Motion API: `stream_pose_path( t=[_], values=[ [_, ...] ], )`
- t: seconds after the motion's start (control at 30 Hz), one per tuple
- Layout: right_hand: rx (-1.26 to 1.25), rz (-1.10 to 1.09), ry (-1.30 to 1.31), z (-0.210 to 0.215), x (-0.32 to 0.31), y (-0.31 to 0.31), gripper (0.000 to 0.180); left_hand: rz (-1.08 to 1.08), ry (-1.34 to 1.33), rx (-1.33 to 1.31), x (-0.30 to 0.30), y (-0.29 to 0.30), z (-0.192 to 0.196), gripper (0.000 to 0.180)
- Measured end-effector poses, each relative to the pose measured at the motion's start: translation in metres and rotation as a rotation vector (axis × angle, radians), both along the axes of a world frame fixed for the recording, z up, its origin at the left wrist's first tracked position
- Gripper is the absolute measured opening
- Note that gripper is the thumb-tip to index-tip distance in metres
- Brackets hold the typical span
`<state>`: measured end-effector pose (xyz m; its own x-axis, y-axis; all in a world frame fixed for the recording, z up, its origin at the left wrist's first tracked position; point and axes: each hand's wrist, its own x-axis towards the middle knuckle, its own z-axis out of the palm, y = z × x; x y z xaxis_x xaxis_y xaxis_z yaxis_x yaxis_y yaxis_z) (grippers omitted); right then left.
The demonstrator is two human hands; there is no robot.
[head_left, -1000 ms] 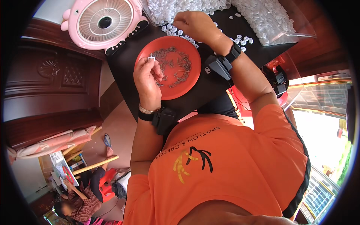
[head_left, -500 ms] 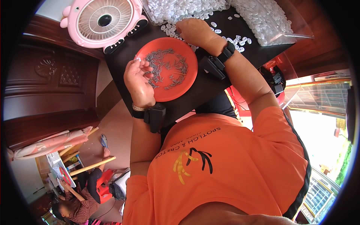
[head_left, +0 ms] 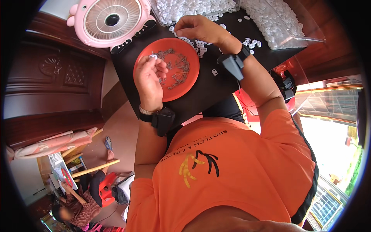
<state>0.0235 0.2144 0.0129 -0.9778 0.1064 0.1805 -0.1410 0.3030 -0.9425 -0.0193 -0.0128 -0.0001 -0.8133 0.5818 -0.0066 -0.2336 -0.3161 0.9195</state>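
I see my left hand (head_left: pixel 151 77) over the left edge of the orange plate (head_left: pixel 185 83), fingers pinched shut on a small white plastic piece (head_left: pixel 153 57). My right hand (head_left: pixel 197 29) sits just past the plate's far rim, fingertips closed among the loose white pieces (head_left: pixel 201 41) on the black tabletop (head_left: pixel 208 92). Thin metal pins (head_left: pixel 177 69) lie in a ring on the plate. A pink fan (head_left: pixel 110 21) crowds the far left corner, and clear trays of white pieces (head_left: pixel 270 23) line the far edge. Bare tabletop lies right of the plate.
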Motion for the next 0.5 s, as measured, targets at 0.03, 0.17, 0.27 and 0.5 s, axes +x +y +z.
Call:
stream_pose_path(
  t=[0.03,0.17,0.27,0.5],
  values=[
    [0.001,0.004,0.002,0.002,0.001,-0.003,0.014,-0.022,0.013,-0.009,0.004,0.001,0.003,0.014],
    [-0.37,0.183,-0.029,0.006,0.007,-0.019,0.02,-0.082,0.038,-0.008,0.01,0.006,0.005,0.014],
    [-0.488,0.315,-0.082,0.0,0.005,-0.03,0.02,-0.102,0.026,-0.002,0.014,0.008,0.009,0.015],
    [-0.45,0.326,-0.116,-0.003,0.006,-0.046,0.015,-0.117,-0.033,0.089,0.008,0.006,0.004,0.016]
  ],
)
